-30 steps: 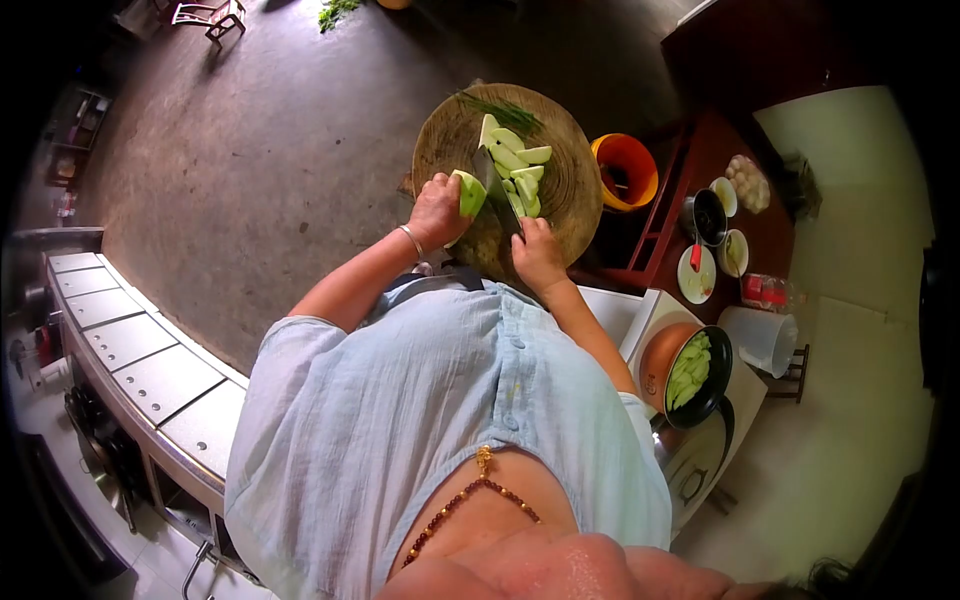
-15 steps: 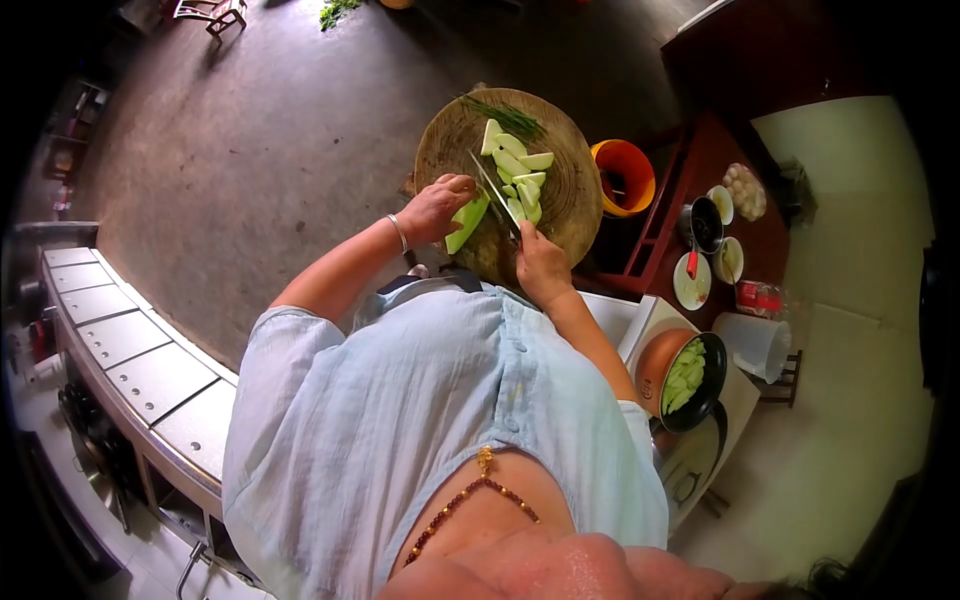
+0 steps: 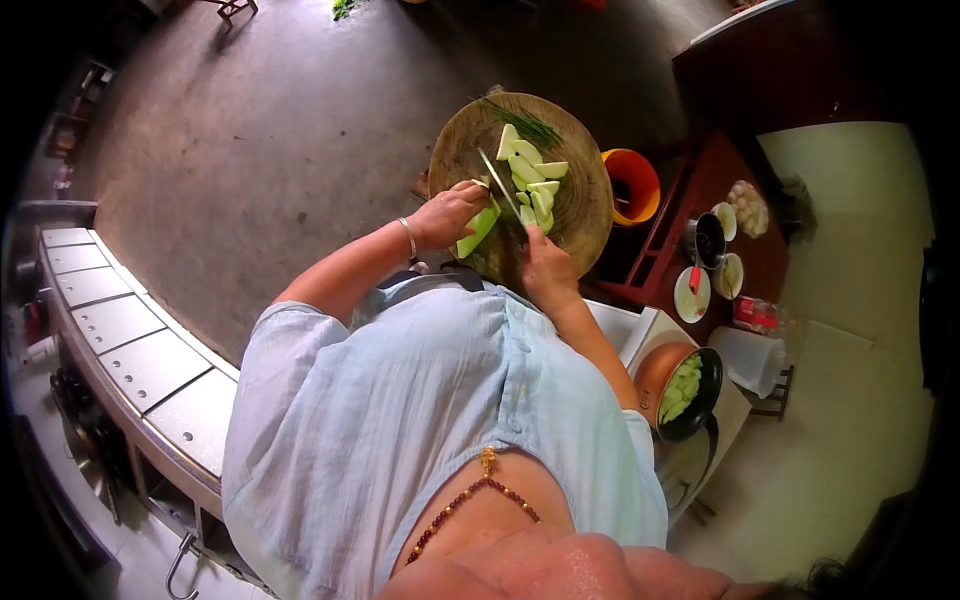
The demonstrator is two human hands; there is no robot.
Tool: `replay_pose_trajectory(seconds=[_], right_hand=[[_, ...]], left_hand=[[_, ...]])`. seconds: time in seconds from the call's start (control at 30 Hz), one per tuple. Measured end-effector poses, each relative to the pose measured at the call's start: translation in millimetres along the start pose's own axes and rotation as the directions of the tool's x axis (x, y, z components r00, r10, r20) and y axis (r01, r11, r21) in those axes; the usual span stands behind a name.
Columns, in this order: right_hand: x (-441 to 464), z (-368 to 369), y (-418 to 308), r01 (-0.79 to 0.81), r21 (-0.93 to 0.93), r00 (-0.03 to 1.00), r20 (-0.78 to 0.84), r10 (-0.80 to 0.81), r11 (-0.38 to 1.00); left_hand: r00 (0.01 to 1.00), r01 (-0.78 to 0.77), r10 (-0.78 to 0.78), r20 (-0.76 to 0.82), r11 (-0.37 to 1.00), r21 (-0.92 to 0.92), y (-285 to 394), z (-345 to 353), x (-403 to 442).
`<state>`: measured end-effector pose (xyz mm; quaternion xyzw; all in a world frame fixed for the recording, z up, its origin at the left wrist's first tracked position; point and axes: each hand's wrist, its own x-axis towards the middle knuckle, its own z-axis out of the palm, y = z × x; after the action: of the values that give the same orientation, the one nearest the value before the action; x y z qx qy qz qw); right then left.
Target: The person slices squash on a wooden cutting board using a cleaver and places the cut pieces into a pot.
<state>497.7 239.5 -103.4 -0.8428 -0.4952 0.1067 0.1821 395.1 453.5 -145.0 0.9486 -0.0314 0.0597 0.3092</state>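
A round wooden chopping block (image 3: 585, 200) stands in front of me. On its near left part lies a long light-green vegetable piece (image 3: 479, 232), with my left hand (image 3: 450, 214) gripping it from the left. My right hand (image 3: 548, 268) is closed round the handle of a knife (image 3: 500, 184), whose blade points away from me, just right of that piece. Several cut pale-green slices (image 3: 524, 168) lie right of the blade. Behind them is a bunch of thin green stalks (image 3: 528, 124).
An orange bucket (image 3: 634, 187) stands right of the block. Beyond it, a dark red table (image 3: 760, 248) holds plates and a small pot. A pan (image 3: 712, 395) with green slices is at the lower right. A metal-topped counter (image 3: 115, 322) curves along the left.
My left hand has moved from the upright vegetable piece to over its top, and the piece now lies flatter. The knife has turned slightly. The whole view has shifted a little.
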Motion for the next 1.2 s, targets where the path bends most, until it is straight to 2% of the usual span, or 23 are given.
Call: replay_pose_trajectory(seconds=[0.1, 0.17, 0.23, 0.27, 0.4, 0.57, 0.63, 0.73, 0.77, 0.83, 1.07, 1.2], right_hand=[[12.5, 24.8, 10.0, -0.069, -0.130, 0.976, 0.198, 0.094, 0.989], [11.1, 17.1, 7.2, -0.038, -0.066, 0.986, 0.160, 0.049, 0.997], [7.3, -7.3, -8.8, -0.049, -0.020, 0.989, 0.140, 0.052, 0.999], [4.3, -10.2, -12.9, -0.023, -0.001, 0.997, 0.076, 0.023, 1.000], [16.0, 21.3, -3.5, -0.087, -0.093, 0.969, 0.224, 0.106, 0.992], [10.0, -1.7, -13.6, -0.088, 0.018, 0.988, 0.131, 0.085, 0.996], [9.0, 4.8, -13.0, -0.101, 0.018, 0.988, 0.116, 0.098, 0.995], [17.7, 35.4, -0.9, -0.124, -0.077, 0.971, 0.194, 0.137, 0.989], [19.9, 37.7, 1.8, -0.124, -0.047, 0.977, 0.172, 0.130, 0.991], [17.0, 32.5, 2.7, -0.138, 0.012, 0.982, 0.133, 0.135, 0.990], [13.1, 31.5, 3.7, -0.165, 0.044, 0.983, 0.086, 0.161, 0.985], [7.6, 14.1, 2.2, -0.176, -0.052, 0.980, 0.083, 0.180, 0.983]], left_hand=[[1.000, 0.012, -0.012, 0.008, 1.000, -0.024, 1.7, -2.1, 0.0], [1.000, -0.012, 0.012, -0.018, 1.000, 0.008, -2.2, 1.3, -1.3], [1.000, 0.028, -0.028, -0.011, 1.000, -0.014, -3.6, 1.0, -2.9], [0.999, 0.032, -0.033, -0.017, 0.999, -0.012, -3.9, 3.4, -4.4], [0.999, -0.011, 0.009, -0.049, 0.999, -0.032, -1.4, 6.2, -3.5], [0.999, 0.005, -0.008, -0.042, 0.998, -0.070, -4.1, 4.9, -6.8], [0.999, -0.010, 0.008, -0.041, 0.999, -0.041, -5.2, 8.0, -9.2], [0.998, -0.045, 0.044, -0.046, 0.999, -0.018, -5.8, 4.0, -4.3], [0.998, -0.050, 0.049, -0.041, 0.999, -0.015, -6.6, 2.0, -6.4], [0.997, -0.059, 0.058, -0.043, 0.998, -0.021, -9.9, 2.4, -7.5], [0.994, -0.090, 0.089, -0.065, 0.996, -0.015, -14.5, 5.6, -12.0], [0.991, -0.102, 0.101, -0.084, 0.995, -0.010, -17.4, 9.9, -15.3]])
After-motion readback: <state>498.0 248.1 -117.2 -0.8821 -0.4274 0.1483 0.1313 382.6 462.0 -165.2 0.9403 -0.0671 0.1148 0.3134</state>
